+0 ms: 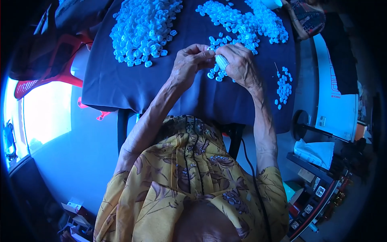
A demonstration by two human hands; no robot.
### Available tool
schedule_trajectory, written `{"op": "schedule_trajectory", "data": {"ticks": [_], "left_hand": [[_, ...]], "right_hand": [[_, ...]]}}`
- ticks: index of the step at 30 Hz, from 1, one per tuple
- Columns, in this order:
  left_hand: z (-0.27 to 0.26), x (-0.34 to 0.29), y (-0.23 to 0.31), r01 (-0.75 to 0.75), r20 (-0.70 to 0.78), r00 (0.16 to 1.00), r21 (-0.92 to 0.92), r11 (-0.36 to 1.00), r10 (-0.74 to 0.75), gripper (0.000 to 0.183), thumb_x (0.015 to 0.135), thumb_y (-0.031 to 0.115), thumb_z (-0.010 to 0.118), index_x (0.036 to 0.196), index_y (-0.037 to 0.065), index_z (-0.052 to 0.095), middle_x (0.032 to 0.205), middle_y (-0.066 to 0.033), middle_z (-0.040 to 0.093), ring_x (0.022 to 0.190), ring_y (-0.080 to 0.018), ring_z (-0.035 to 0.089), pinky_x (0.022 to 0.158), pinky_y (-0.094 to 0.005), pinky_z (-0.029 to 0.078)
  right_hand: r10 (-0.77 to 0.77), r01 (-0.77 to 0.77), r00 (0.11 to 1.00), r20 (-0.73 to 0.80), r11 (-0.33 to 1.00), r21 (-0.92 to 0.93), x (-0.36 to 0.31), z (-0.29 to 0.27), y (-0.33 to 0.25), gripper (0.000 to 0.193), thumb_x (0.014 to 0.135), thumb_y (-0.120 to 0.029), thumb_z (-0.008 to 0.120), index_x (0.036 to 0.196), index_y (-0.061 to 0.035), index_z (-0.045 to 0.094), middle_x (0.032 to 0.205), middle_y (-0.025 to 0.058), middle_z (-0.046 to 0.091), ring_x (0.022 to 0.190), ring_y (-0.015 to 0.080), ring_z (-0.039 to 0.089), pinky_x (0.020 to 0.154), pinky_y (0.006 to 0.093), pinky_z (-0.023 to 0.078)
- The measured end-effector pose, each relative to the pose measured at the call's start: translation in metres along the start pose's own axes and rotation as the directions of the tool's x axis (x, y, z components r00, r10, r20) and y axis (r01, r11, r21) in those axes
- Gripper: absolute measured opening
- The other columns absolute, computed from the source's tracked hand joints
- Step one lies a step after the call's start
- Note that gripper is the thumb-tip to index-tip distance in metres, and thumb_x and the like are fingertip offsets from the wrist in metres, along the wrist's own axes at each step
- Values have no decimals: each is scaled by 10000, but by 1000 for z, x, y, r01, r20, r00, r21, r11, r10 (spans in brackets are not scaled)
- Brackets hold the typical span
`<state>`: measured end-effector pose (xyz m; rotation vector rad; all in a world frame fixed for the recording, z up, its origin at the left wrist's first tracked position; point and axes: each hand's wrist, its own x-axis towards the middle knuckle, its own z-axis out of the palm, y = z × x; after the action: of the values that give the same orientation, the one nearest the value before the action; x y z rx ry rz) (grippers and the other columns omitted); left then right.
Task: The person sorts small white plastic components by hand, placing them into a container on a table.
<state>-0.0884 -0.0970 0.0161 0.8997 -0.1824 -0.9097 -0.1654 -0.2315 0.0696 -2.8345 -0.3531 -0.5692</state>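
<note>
Over the dark-clothed table (181,94) my hands meet. My left hand (188,64) is closed in a pinch, its fingertips close to those of the right; a small piece seems to be at them, too small to name. Within the curled fingers of my right hand (240,66) sits a pale, ribbed bundle (221,61), perhaps several small pieces lined up. Small white oval plastic pieces (218,75) lie scattered beneath and behind the hands. A large heap of white pieces (139,32) is at the back left, and another heap (238,24) spreads at the back right.
Near the table's right edge lies a small group of white pieces (284,86) with a thin needle-like pin (276,67). At the far right a person's arm (298,26) is beside a white container (272,4). A red plastic chair (60,66) stands left; a shelf (310,173) right.
</note>
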Motion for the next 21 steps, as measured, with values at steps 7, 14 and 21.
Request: {"op": "schedule_trajectory", "data": {"ticks": [7, 14, 21], "left_hand": [[-5, 1, 4, 50, 37, 998, -93, 994, -47, 113, 740, 73, 635, 792, 19, 549, 725, -58, 571, 658, -145, 579, 649, -284, 500], [1, -4, 11, 84, 85, 994, -182, 980, -69, 95, 777, 56, 591, 852, 13, 550, 779, -70, 593, 703, -171, 592, 701, -304, 492], [22, -23, 29, -65, 71, 995, -85, 994, 71, 93, 767, 64, 606, 823, 4, 560, 762, -77, 599, 668, -139, 580, 659, -265, 488]], "right_hand": [[-30, 29, 999, 29, 999, 20, 5, -2, -4, 123, 642, 9, 559, 732, -38, 492, 666, 112, 552, 644, 260, 567, 600, 364, 421], [319, -261, 947, -43, 838, 480, -5, 0, -10, 179, 710, 19, 532, 881, -29, 557, 804, 96, 613, 743, 197, 610, 650, 260, 471], [474, -300, 871, -129, 721, 624, -3, -11, -22, 133, 779, -7, 460, 863, -14, 563, 836, 71, 605, 790, 126, 570, 721, 241, 444]]}}
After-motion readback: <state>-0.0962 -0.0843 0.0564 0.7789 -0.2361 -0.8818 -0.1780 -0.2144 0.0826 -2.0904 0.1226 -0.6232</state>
